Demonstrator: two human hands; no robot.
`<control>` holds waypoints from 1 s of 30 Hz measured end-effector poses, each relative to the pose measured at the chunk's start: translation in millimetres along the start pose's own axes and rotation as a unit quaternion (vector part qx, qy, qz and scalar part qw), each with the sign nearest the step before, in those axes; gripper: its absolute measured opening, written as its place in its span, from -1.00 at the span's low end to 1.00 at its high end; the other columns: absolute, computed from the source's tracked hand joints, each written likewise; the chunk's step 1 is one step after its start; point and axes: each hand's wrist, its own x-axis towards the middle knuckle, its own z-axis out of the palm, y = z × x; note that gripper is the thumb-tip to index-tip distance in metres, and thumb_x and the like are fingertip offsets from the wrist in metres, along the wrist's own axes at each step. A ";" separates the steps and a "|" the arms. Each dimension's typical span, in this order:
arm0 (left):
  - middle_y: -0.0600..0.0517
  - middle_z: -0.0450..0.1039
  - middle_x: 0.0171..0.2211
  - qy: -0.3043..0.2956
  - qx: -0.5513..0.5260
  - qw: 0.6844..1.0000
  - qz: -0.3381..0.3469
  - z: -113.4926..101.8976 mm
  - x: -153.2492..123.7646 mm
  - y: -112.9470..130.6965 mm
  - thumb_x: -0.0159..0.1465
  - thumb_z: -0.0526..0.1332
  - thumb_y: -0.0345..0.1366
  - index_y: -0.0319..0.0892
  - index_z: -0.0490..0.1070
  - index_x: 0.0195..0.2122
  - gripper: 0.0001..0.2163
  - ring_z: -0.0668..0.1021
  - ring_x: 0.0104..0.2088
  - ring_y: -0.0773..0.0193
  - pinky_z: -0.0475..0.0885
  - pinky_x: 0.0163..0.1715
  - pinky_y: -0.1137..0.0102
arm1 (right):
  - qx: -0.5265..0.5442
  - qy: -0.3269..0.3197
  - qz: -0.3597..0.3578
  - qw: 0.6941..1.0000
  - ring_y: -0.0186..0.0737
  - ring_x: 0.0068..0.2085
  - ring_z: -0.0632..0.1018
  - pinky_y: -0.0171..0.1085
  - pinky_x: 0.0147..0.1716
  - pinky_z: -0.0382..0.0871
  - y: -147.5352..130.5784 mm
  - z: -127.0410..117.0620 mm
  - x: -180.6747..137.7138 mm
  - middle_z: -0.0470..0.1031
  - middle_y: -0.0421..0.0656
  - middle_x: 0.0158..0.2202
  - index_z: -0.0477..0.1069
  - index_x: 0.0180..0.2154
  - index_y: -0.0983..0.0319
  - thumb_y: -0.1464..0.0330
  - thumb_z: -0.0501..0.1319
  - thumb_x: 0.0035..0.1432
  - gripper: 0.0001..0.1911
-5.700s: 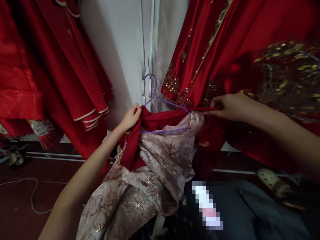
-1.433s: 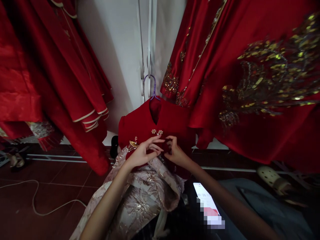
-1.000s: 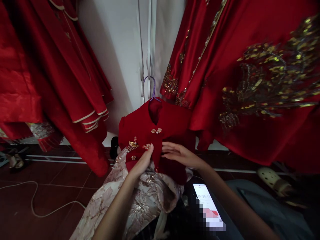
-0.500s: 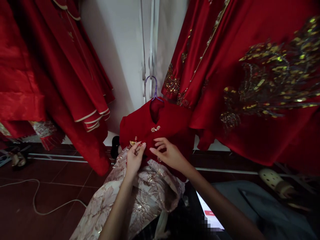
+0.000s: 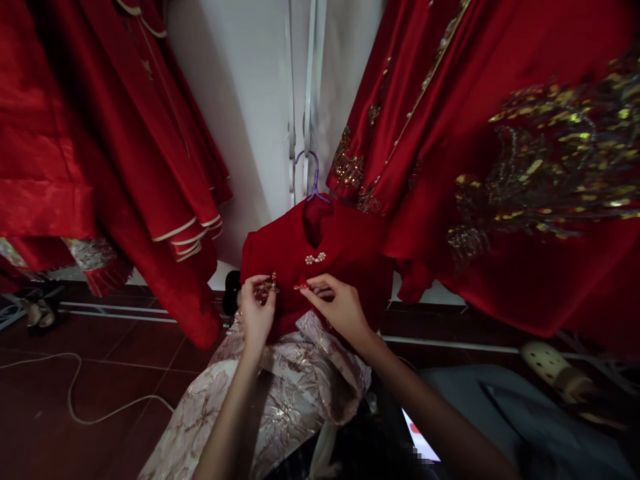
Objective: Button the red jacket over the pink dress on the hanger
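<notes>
A small red velvet jacket point(image 5: 345, 250) hangs on a purple wire hanger point(image 5: 314, 177) hooked on a white rail. Under it spills a pale pink brocade dress point(image 5: 280, 393). My left hand point(image 5: 256, 313) is closed around a gold tassel ornament point(image 5: 267, 285) at the jacket's left front. My right hand point(image 5: 336, 308) pinches the jacket's front edge at a small pearl fastener, just below the upper pearl button point(image 5: 315, 257). Both hands rest against the jacket's front.
Red robes point(image 5: 115, 153) hang at the left; red gowns with gold embroidery point(image 5: 525, 173) hang at the right. A white cord point(image 5: 75, 400) lies on the dark red floor. A lit phone screen point(image 5: 420, 440) and a pale sandal point(image 5: 547, 363) sit low at the right.
Earlier both hands spread the jacket over the hanger. Since then they have worked down its front; over the last second they moved up slightly and closed on the ornament and fastener.
</notes>
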 end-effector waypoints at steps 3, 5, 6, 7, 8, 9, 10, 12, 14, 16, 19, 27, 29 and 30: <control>0.01 0.40 -0.28 -0.058 0.002 0.998 -0.012 -6.0 10.2 -14.3 0.05 0.20 -0.40 -0.19 0.32 -0.26 -0.79 0.49 -0.29 0.35 0.42 -0.24 0.42 | 0.007 -0.026 -0.021 0.999 -0.22 -0.35 0.58 -0.24 -0.32 0.49 -1.1 2.4 3.7 0.58 -0.15 -0.36 0.50 -0.33 0.19 0.26 0.27 0.02 -0.84; 0.03 0.41 -0.32 -0.084 -0.016 0.996 -0.033 -7.8 13.8 -19.7 0.03 0.20 -0.40 -0.19 0.32 -0.30 -0.81 0.50 -0.29 0.35 0.42 -0.24 0.42 | 0.024 -0.050 -0.022 0.998 -0.21 -0.34 0.59 -0.24 -0.30 0.49 1.8 8.0 8.5 0.59 -0.14 -0.35 0.51 -0.34 0.20 0.24 0.29 0.00 -0.82; 0.03 0.41 -0.34 -0.088 -0.029 0.995 -0.045 -8.1 14.8 -21.0 0.02 0.21 -0.39 -0.20 0.32 -0.31 -0.82 0.50 -0.30 0.35 0.42 -0.24 0.41 | 0.033 -0.061 -0.018 0.997 -0.21 -0.34 0.59 -0.23 -0.30 0.49 4.4 11.6 11.4 0.59 -0.14 -0.35 0.52 -0.34 0.20 0.23 0.29 -0.01 -0.80; 0.03 0.42 -0.35 -0.090 -0.043 0.994 -0.056 -8.0 15.5 -21.4 0.01 0.23 -0.38 -0.20 0.32 -0.32 -0.82 0.50 -0.30 0.35 0.42 -0.24 0.41 | 0.040 -0.068 -0.012 0.997 -0.20 -0.34 0.59 -0.23 -0.31 0.50 7.3 15.6 14.6 0.59 -0.13 -0.35 0.52 -0.35 0.21 0.22 0.30 -0.02 -0.79; 0.03 0.42 -0.36 -0.091 -0.054 0.992 -0.064 -7.6 16.0 -21.3 0.00 0.24 -0.37 -0.21 0.32 -0.33 -0.81 0.50 -0.31 0.35 0.42 -0.24 0.41 | 0.044 -0.071 -0.007 0.996 -0.19 -0.35 0.60 -0.23 -0.32 0.50 10.4 19.6 17.7 0.59 -0.12 -0.36 0.52 -0.35 0.22 0.22 0.31 -0.03 -0.78; 0.03 0.42 -0.37 -0.095 -0.063 0.991 -0.071 -7.1 16.4 -20.8 -0.01 0.26 -0.36 -0.21 0.33 -0.33 -0.79 0.50 -0.32 0.36 0.42 -0.24 0.41 | 0.046 -0.072 -0.002 0.996 -0.19 -0.36 0.60 -0.24 -0.33 0.50 13.4 23.5 20.6 0.60 -0.12 -0.37 0.52 -0.35 0.23 0.21 0.31 -0.04 -0.77; 0.04 0.42 -0.37 -0.099 -0.069 0.990 -0.076 -6.6 16.9 -20.2 -0.02 0.27 -0.35 -0.21 0.33 -0.33 -0.78 0.51 -0.33 0.36 0.42 -0.25 0.41 | 0.046 -0.071 0.000 0.996 -0.19 -0.36 0.60 -0.24 -0.34 0.50 16.1 27.1 23.2 0.60 -0.12 -0.37 0.53 -0.35 0.23 0.20 0.31 -0.05 -0.76; 0.04 0.43 -0.39 -0.107 -0.078 0.988 -0.084 -5.8 17.9 -19.0 -0.02 0.27 -0.34 -0.22 0.34 -0.33 -0.78 0.51 -0.35 0.37 0.42 -0.28 0.43 | 0.043 -0.069 0.001 0.997 -0.20 -0.37 0.60 -0.26 -0.36 0.50 20.3 33.1 27.4 0.60 -0.13 -0.38 0.53 -0.36 0.22 0.19 0.31 -0.06 -0.75; 0.03 0.44 -0.40 -0.115 -0.094 0.984 -0.095 -5.5 18.9 -17.5 -0.01 0.26 -0.34 -0.23 0.35 -0.32 -0.79 0.51 -0.36 0.37 0.43 -0.27 0.42 | 0.043 -0.067 0.000 0.997 -0.20 -0.38 0.60 -0.26 -0.37 0.49 23.3 37.9 30.1 0.60 -0.14 -0.39 0.54 -0.37 0.21 0.19 0.31 -0.06 -0.76; 0.00 0.48 -0.37 -0.121 -0.117 0.979 -0.113 -5.7 19.7 -15.4 0.00 0.26 -0.34 -0.25 0.39 -0.31 -0.79 0.53 -0.33 0.35 0.44 -0.21 0.39 | 0.042 -0.060 0.001 0.997 -0.19 -0.38 0.60 -0.25 -0.37 0.49 26.0 42.3 32.0 0.60 -0.15 -0.38 0.54 -0.37 0.19 0.19 0.31 -0.05 -0.77; -0.05 0.53 -0.31 -0.128 -0.147 0.969 -0.149 -6.9 19.7 -11.0 -0.02 0.30 -0.32 -0.26 0.44 -0.27 -0.73 0.56 -0.29 0.31 0.44 -0.13 0.34 | 0.038 -0.042 -0.008 0.998 -0.19 -0.38 0.59 -0.25 -0.35 0.48 30.2 49.2 33.9 0.60 -0.16 -0.37 0.54 -0.36 0.17 0.20 0.30 -0.03 -0.80; -0.07 0.58 -0.28 -0.089 -0.122 0.976 -0.156 -13.1 17.9 -4.9 0.01 0.32 -0.26 -0.27 0.54 -0.28 -0.74 0.59 -0.28 0.23 0.45 -0.09 0.29 | -0.007 -0.028 -0.053 0.998 -0.23 -0.36 0.56 -0.27 -0.30 0.43 31.1 55.4 33.1 0.58 -0.17 -0.35 0.52 -0.35 0.18 0.25 0.25 0.05 -0.84; -0.07 0.58 -0.27 -0.088 -0.116 0.978 -0.150 -14.0 18.1 -4.8 0.02 0.32 -0.27 -0.26 0.55 -0.29 -0.76 0.59 -0.26 0.22 0.46 -0.09 0.29 | -0.027 -0.032 -0.057 0.998 -0.24 -0.36 0.55 -0.27 -0.30 0.42 29.8 53.5 32.6 0.57 -0.18 -0.35 0.52 -0.35 0.17 0.26 0.25 0.06 -0.86; -0.07 0.58 -0.27 -0.088 -0.118 0.978 -0.149 -14.0 18.1 -4.7 0.02 0.32 -0.27 -0.26 0.55 -0.29 -0.76 0.59 -0.26 0.22 0.46 -0.08 0.30 | -0.035 -0.030 -0.060 0.997 -0.25 -0.36 0.55 -0.28 -0.29 0.42 29.4 52.6 32.5 0.57 -0.18 -0.35 0.52 -0.35 0.17 0.27 0.25 0.06 -0.86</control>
